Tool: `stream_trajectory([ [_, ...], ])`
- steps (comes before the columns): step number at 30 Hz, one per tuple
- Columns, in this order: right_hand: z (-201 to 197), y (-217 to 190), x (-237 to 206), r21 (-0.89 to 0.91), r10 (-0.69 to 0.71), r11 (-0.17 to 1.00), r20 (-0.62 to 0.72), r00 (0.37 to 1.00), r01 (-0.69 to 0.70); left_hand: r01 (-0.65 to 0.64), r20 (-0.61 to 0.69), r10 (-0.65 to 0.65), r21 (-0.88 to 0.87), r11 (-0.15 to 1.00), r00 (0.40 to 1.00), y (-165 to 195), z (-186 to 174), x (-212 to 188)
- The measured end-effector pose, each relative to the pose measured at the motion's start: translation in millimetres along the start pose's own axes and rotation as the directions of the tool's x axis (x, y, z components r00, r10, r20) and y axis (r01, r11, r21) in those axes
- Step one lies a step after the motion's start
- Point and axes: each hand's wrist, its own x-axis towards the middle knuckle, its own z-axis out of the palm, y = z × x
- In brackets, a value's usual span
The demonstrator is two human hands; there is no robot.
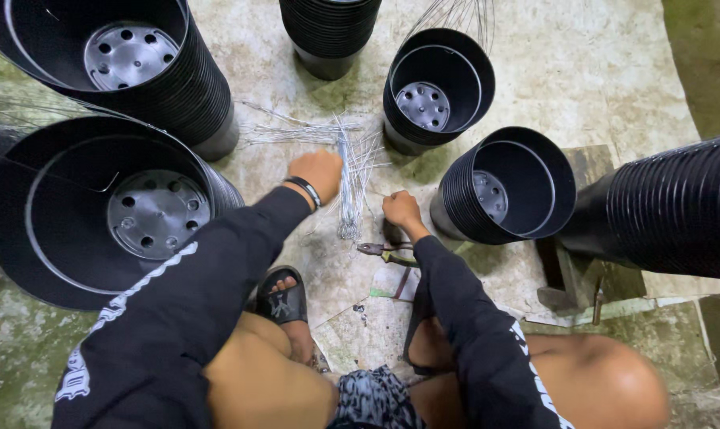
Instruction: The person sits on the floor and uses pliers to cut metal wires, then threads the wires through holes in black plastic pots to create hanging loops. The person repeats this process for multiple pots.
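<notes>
Left hand (319, 172) grips the far end of a wire bundle (350, 191) lying on the floor (582, 71); right hand (400, 208), fingers curled shut, rests beside its near end. Pliers (384, 252) lie untouched nearby; surrounding black pot stacks (507, 187) show no wires fitted.

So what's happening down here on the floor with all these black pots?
A person crouches on the concrete floor among stacks of black plastic pots. Their left hand rests on a bundle of thin wires, and the right hand is closed on the floor just beside it. A pair of pliers lies below the right hand, untouched.
</notes>
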Motion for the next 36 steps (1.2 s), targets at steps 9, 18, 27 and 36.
stream_trajectory([
  [9,-20.7,8.2,-12.6,0.259,-0.129,0.966,0.420,0.898,0.018,-0.386,-0.376,0.192,-0.553,0.738,0.906,0.9,-80.7,-6.8],
  [18,-48.2,21.6,-30.5,0.039,-0.259,0.908,0.835,0.486,0.417,-0.419,-0.349,0.232,-0.735,0.534,0.908,40.5,-117.5,-28.2],
  [27,-171.1,-39.9,-74.0,-0.041,-0.702,0.555,0.514,0.494,0.831,-0.435,-0.369,0.233,-0.805,0.404,0.900,56.6,-118.3,-32.7],
  [36,-199.8,-58.7,-109.9,0.214,-0.762,0.648,0.165,0.627,0.731,-0.372,-0.316,0.222,-0.883,0.287,0.922,75.4,-117.2,-37.1],
])
